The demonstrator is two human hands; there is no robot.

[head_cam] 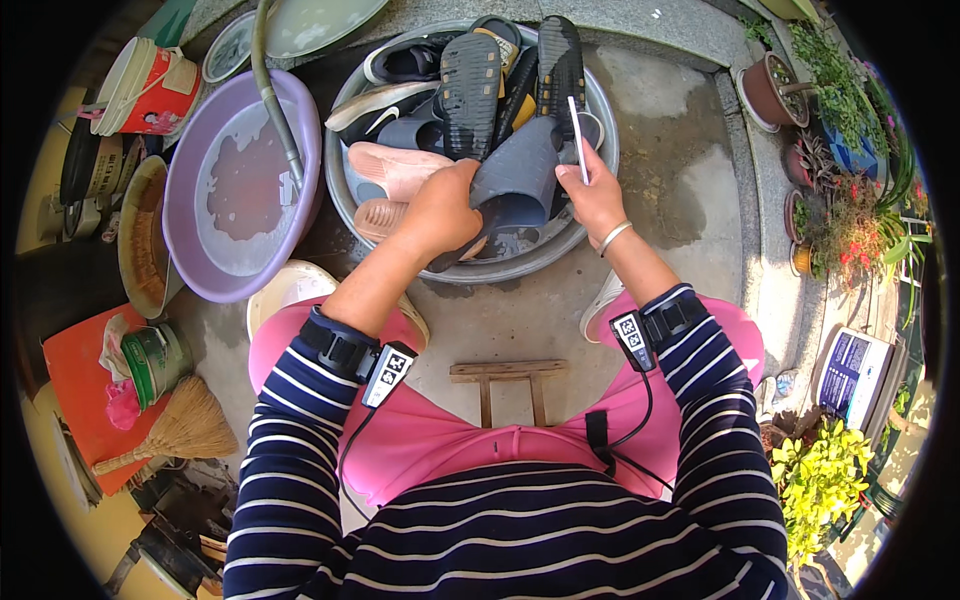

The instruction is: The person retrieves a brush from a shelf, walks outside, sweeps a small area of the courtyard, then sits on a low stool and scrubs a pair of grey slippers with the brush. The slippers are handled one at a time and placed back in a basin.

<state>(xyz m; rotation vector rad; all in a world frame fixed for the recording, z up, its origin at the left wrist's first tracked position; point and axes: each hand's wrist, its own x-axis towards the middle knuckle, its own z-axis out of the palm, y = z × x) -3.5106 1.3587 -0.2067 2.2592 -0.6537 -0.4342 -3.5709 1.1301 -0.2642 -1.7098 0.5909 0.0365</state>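
Note:
My left hand (442, 206) grips a grey-blue slide slipper (521, 176), tilted over the near part of a round metal basin (499, 276). A slim white handle (576, 139) stands up from between the thumb and fingers of my right hand (596, 195), just right of that slipper. Whether the handle ends in a brush head cannot be made out. Heaped in the basin are a dark slipper with its ridged sole up (471, 97), another dark sole (560, 64), a pink slipper (394, 169), a tan slipper (377, 219) and a black sneaker (409, 61).
Left of the metal basin, a purple plastic basin (306, 94) holds shallow water and a hose (274, 105). Farther left are a red bucket (154, 90) and a straw broom (187, 424). Potted plants (776, 90) line the right. A wooden frame (510, 370) lies between my legs.

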